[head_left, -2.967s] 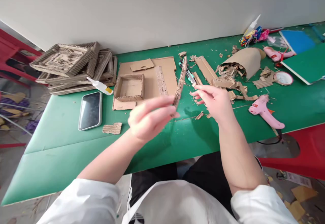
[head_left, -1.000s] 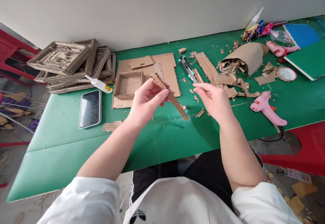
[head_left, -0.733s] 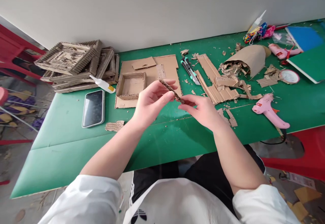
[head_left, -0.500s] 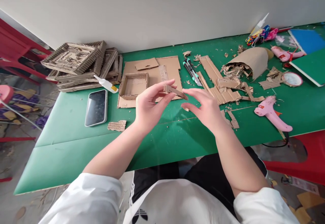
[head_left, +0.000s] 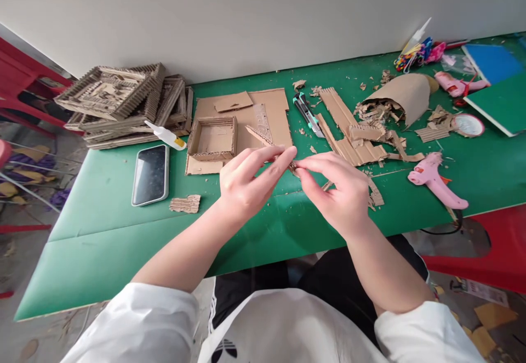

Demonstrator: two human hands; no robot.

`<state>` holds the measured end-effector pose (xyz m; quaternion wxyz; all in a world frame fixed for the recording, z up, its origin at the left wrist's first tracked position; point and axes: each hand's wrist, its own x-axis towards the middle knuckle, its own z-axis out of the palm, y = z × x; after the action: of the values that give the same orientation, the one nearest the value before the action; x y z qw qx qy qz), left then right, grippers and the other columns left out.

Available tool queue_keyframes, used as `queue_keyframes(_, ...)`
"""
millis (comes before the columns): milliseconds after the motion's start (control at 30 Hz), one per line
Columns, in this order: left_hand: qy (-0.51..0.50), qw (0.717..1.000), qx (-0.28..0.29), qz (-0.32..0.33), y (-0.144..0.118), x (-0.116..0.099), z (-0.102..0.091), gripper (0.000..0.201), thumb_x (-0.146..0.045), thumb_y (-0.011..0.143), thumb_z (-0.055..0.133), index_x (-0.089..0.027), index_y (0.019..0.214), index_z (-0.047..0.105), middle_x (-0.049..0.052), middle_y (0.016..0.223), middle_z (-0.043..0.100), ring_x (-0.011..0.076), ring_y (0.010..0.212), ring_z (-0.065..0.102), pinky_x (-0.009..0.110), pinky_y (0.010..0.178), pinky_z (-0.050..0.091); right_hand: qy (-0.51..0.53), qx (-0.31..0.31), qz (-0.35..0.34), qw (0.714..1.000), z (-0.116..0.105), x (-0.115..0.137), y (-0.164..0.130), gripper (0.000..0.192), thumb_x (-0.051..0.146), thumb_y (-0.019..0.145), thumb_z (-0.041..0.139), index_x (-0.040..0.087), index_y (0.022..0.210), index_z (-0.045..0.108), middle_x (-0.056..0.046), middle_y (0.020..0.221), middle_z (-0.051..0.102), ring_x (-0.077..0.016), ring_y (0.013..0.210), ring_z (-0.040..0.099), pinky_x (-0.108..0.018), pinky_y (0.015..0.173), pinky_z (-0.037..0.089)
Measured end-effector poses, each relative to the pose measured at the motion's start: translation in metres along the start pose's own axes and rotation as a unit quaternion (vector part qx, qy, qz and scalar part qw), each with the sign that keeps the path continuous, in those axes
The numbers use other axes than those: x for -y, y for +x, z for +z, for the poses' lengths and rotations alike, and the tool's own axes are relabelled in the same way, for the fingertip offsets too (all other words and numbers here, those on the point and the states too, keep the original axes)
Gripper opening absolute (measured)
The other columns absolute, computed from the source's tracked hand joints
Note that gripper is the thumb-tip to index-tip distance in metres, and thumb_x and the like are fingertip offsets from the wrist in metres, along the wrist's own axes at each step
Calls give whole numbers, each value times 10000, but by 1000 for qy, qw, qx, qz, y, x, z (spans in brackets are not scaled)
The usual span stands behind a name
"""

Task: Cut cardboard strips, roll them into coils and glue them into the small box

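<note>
My left hand (head_left: pixel 246 182) pinches a narrow strip of corrugated cardboard (head_left: pixel 259 136) above the green table (head_left: pixel 102 231). The strip slants from upper left down to the right. My right hand (head_left: pixel 341 190) meets it at the lower end, thumb and fingertips closed on the strip's tip. Just behind my hands lie a small open cardboard tray (head_left: pixel 212 139) and flat cardboard sheets (head_left: pixel 271 105).
A phone (head_left: pixel 150 174) and a glue bottle (head_left: pixel 165 136) lie left. Stacked cardboard frames (head_left: pixel 119 102) fill the back left. A teal utility knife (head_left: pixel 309 115), cardboard strips (head_left: pixel 349 132), scraps and a pink glue gun (head_left: pixel 435 181) lie right. A red chair (head_left: pixel 489 248) stands beside the table.
The strip dropped from upright to a slant in my left hand. My right hand came in from the right and closed its fingertips on the strip's lower end.
</note>
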<state>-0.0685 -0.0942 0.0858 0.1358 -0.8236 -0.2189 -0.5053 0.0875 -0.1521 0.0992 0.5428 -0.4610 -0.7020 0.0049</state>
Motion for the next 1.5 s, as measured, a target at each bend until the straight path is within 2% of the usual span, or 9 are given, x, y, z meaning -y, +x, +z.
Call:
queue_keyframes(133, 23, 999, 20, 17, -2, -1, -1, 333, -83, 809, 641, -204, 1119, 654, 48, 929, 709, 113, 722, 652, 215, 689, 525, -18, -7, -6, 1000, 2, -2, 0, 100, 90, 793, 580, 184, 780, 613, -26, 717, 696, -127, 681, 643, -264, 654, 533)
queue_keyframes(300, -56, 998, 35, 10, -4, -5, 0, 329, -115, 831, 628, -181, 1153, 621, 54, 984, 726, 150, 863, 698, 231, 783, 568, -49, -3, 0, 999, 2, -2, 0, 113, 105, 793, 562, 195, 724, 565, -4, 651, 639, -113, 623, 589, -248, 610, 502)
queue_keyframes(600, -149, 986, 35, -60, -3, -10, -1, 251, -129, 797, 680, -153, 1045, 651, 50, 987, 741, 115, 836, 713, 132, 781, 547, 41, 39, 97, 994, -5, 3, 0, 97, 123, 781, 548, 184, 709, 568, 26, 641, 597, -86, 603, 560, -219, 588, 482)
queue_keyframes(733, -177, 980, 43, -81, -2, -10, -1, 279, -135, 800, 680, -190, 1070, 640, 18, 981, 739, 106, 836, 708, 144, 780, 558, 96, 59, 140, 984, -6, 3, 1, 87, 149, 792, 544, 186, 722, 579, 32, 662, 608, -77, 598, 574, -198, 549, 480)
queue_keyframes(867, -206, 965, 49, -152, -1, -13, -1, 298, -165, 800, 681, -195, 1088, 611, 41, 1037, 680, 124, 895, 670, 213, 758, 588, 31, 18, 93, 995, -6, 2, 1, 89, 142, 806, 559, 191, 736, 585, 28, 663, 620, -76, 589, 572, -206, 571, 490)
queue_keyframes(1000, -267, 933, 83, -225, 3, -19, -4, 158, -306, 832, 647, -170, 888, 588, 4, 792, 624, 94, 716, 612, 182, 611, 561, -55, -36, -1, 998, -4, 0, 0, 84, 115, 795, 585, 196, 773, 581, 6, 669, 643, -103, 627, 596, -233, 606, 504)
queue_keyframes(1167, -244, 934, 147, -214, 10, -18, -7, 119, -269, 892, 551, -164, 835, 559, -9, 718, 605, 77, 656, 568, 165, 578, 483, -107, -46, -67, 991, -1, -1, -1, 120, 87, 774, 609, 199, 788, 568, -6, 664, 657, -120, 634, 614, -240, 601, 505)
queue_keyframes(1333, -229, 932, 213, -181, 14, -11, -12, 120, -216, 909, 491, -163, 825, 557, -10, 673, 560, 90, 607, 507, 199, 558, 420, -107, -27, -78, 991, -2, -2, 0, 122, 82, 776, 597, 194, 764, 550, -8, 655, 649, -112, 619, 598, -232, 592, 500)
queue_keyframes(1500, -221, 936, 229, -149, 16, -10, -18, 181, -206, 916, 467, -170, 754, 538, -11, 627, 549, 94, 570, 489, 205, 526, 387, -86, -7, -67, 994, -4, -4, 1, 123, 82, 779, 570, 197, 749, 538, -5, 646, 630, -115, 615, 589, -238, 572, 486)
